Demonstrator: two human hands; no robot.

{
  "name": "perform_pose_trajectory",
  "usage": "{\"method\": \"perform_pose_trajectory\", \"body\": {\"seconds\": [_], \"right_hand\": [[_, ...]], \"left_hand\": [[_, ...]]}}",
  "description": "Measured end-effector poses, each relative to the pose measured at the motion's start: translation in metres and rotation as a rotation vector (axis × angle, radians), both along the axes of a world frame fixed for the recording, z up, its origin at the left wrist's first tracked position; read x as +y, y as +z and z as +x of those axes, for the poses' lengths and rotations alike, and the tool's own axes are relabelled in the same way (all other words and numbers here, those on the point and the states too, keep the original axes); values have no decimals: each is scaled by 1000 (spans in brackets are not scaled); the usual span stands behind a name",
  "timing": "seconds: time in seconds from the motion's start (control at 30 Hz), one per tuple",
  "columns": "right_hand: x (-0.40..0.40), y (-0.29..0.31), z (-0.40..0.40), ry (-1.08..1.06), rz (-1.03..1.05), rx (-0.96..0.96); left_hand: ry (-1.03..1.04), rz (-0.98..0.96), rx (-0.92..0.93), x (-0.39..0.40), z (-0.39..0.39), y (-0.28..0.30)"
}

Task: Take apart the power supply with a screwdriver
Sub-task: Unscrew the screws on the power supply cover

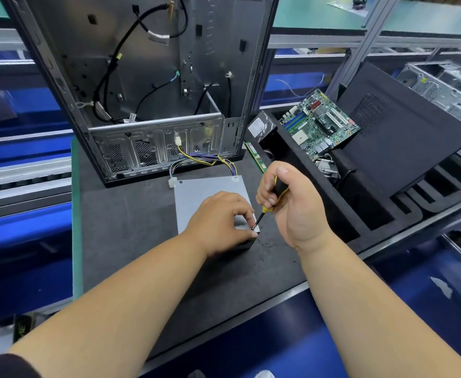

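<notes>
Right hand [292, 203] grips the screwdriver [271, 199] by its black-and-yellow handle, fingers curled round it, shaft slanting down and left to the near right corner of the power supply [204, 195]. The tip meets the top of that corner; the screw itself is too small to make out. Left hand [221, 222] rests on the near part of the power supply, fingers bent, thumb and forefinger pinching its near right corner just beside the tip. The power supply lies flat on the dark bench [131, 227], grey face up. Its wire bundle [196, 159] runs from its far edge towards the case [147, 85], which stands open and upright just behind the power supply. To the right of the power supply, a black foam tray [341, 214] holds a motherboard [319, 124], tilted, with a black side panel [403, 137] leaning behind it.
</notes>
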State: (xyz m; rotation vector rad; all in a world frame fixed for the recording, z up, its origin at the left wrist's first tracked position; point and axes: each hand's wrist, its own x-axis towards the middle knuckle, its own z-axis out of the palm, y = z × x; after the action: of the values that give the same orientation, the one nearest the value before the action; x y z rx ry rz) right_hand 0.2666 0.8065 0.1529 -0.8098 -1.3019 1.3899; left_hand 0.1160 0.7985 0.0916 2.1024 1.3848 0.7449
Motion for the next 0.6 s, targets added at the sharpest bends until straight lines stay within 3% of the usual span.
{"method": "perform_pose_trajectory", "body": {"seconds": [0.3, 0.6], "right_hand": [[-6, -3, -3, 11, -43, 55], [1, 3, -20, 46, -90, -15]], "left_hand": [[24, -6, 2, 0, 1, -3], [26, 2, -7, -1, 2, -1]]}}
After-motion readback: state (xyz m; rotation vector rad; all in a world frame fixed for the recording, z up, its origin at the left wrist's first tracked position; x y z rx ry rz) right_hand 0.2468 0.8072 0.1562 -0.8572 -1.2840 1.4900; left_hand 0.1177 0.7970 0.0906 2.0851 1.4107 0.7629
